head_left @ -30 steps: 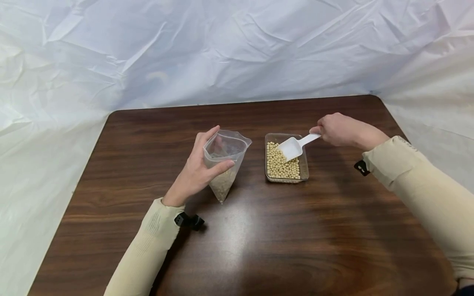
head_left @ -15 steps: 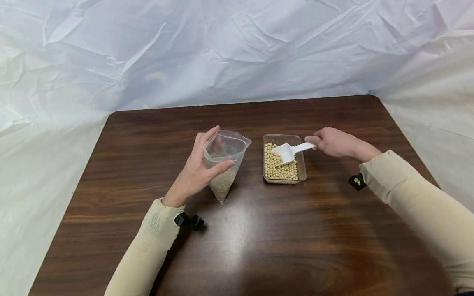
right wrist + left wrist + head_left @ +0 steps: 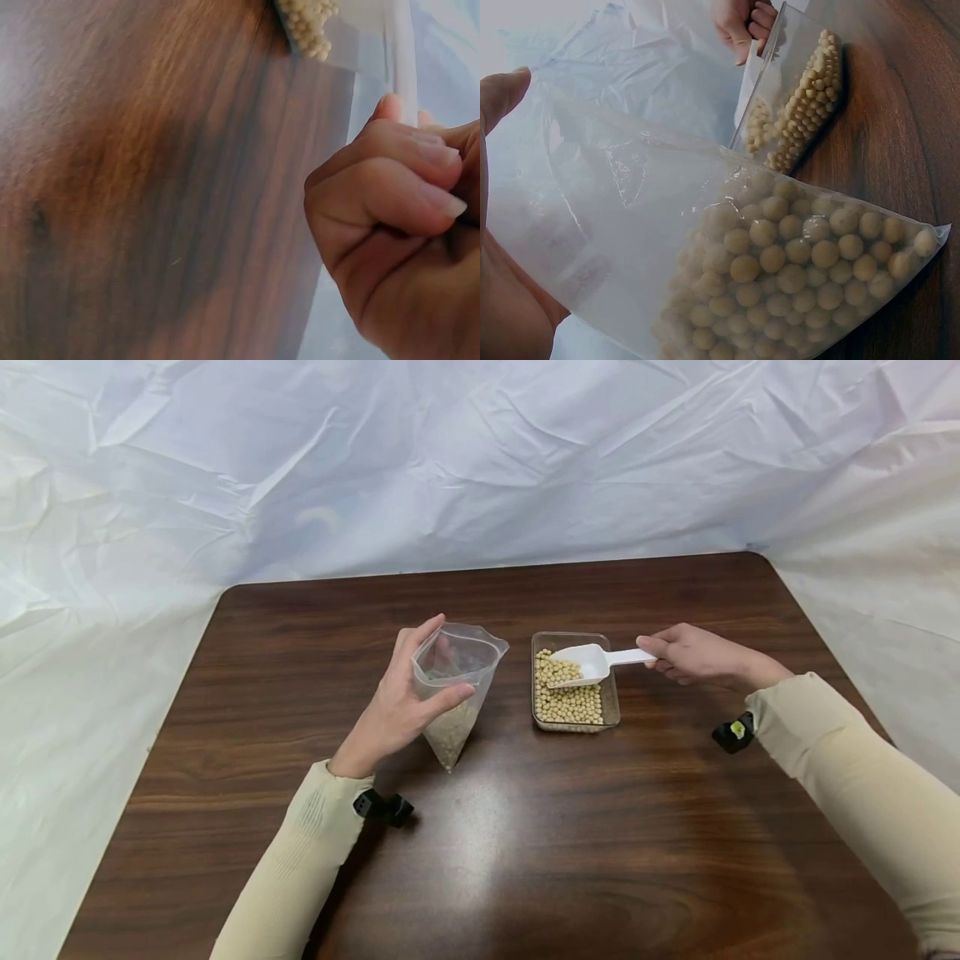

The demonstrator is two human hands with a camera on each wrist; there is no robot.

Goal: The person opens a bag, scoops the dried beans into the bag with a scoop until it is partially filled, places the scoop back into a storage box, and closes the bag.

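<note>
Clear plastic forms the soft zip bag (image 3: 455,689) that the left hand (image 3: 397,710) grips near its open mouth, thumb on the near face and fingers curled behind, the fingers showing only dimly through the film. The bag stands on its bottom corner on the dark brown wooden table (image 3: 525,843), and its lower part is packed with pale round beans (image 3: 795,262). In the left wrist view the bag fills most of the picture; the hand is cut off at the left edge and only a thumb tip and palm show.

Just right of the bag sits a shallow clear rectangular plastic tray (image 3: 611,693) holding more of the same beans. The right hand (image 3: 693,656) pinches the handle of a small white plastic scoop (image 3: 588,662), fingers curled round the end so that the tip of the handle is covered. The scoop's bowl hangs over the tray's far half with a few beans in it; whether it touches the beans below cannot be told. The right wrist view is blurred, showing curled fingers (image 3: 390,187), table grain and a corner of the tray.
</note>
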